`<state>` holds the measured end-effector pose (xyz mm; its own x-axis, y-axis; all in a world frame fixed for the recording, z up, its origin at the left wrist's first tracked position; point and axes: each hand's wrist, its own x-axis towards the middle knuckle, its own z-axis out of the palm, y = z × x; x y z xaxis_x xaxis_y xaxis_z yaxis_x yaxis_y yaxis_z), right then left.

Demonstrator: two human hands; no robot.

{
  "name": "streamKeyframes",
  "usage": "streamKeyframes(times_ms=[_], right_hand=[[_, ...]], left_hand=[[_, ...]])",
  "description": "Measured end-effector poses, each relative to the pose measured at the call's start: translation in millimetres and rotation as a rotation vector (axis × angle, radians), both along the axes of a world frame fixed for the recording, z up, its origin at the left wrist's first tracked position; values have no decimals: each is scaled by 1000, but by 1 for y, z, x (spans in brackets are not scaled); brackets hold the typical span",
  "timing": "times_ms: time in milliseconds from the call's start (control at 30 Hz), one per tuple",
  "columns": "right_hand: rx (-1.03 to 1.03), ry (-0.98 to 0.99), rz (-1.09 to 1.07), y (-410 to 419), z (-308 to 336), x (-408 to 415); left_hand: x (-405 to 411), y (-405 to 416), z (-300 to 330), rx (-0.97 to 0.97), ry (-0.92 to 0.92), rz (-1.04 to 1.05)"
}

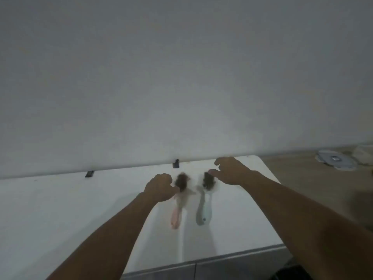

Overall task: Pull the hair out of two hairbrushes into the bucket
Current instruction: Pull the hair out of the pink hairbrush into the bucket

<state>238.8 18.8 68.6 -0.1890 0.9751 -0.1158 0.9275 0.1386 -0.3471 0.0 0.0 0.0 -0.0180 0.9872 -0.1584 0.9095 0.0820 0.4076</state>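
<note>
While both arms are reaching forward over the white bench (60, 209), two hairbrushes are lying side by side on it, handles pointing back toward the person and heads toward the wall. The pink hairbrush (177, 209) is lying on the left, with a dark clump of hair (181, 181) sitting on its head; the pale blue hairbrush (203, 211) is lying just to its right, also carrying a dark wad of hair (207, 178) at its head. The left hand (160, 187) is hovering at the left edge of the pink brush's head, its fingers curled under into a loose fist; the blur is making it impossible to tell whether it is actually gripping the brush or only sitting beside it. The right hand (230, 170) is hanging over the head of the blue brush with fingers bent and spread apart, the fingertips (212, 171) sitting right at the hair, though whether they are pinching it cannot be told. The two hands are staying well apart from each other, one at each brush. Two small dark clips (176, 163) are sitting along the far edge of the bench against the plain wall (181, 77). To the right, on a wooden floor (312, 178), a round grey object (335, 159) is lying.
</note>
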Motion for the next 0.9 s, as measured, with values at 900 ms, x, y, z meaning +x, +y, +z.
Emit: streamKeyframes(times_ms=[900], right_hand=[[-34,372,-29,40,-122,-87]], left_hand=[[25,6,-103,154,-120,233]])
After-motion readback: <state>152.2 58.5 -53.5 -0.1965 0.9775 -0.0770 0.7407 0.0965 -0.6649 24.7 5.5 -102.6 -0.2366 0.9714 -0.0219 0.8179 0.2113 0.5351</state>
